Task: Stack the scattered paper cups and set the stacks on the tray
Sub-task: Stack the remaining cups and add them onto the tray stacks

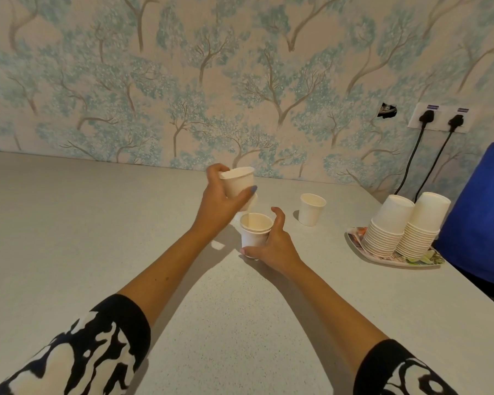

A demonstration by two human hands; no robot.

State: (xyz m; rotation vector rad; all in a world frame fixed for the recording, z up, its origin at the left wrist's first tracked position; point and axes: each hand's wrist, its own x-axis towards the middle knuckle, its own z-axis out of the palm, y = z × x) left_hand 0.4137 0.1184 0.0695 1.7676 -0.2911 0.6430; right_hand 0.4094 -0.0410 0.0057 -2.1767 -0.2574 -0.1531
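Observation:
My left hand (217,203) holds a white paper cup (237,182) upright and lifted above the table, fingers wrapped round its side. Just below and to the right, my right hand (274,243) grips a short stack of two nested cups (254,232) standing on the table. Another cup is partly hidden behind the left hand's thumb. One single cup (311,209) stands alone farther right. A patterned tray (397,260) at the right carries two tall upside-down cup stacks (405,226).
The grey table (97,223) runs back to a wall with tree-pattern wallpaper. A blue object (479,212) stands just right of the tray at the table's edge. Two black cables (411,161) hang from a wall socket behind the tray.

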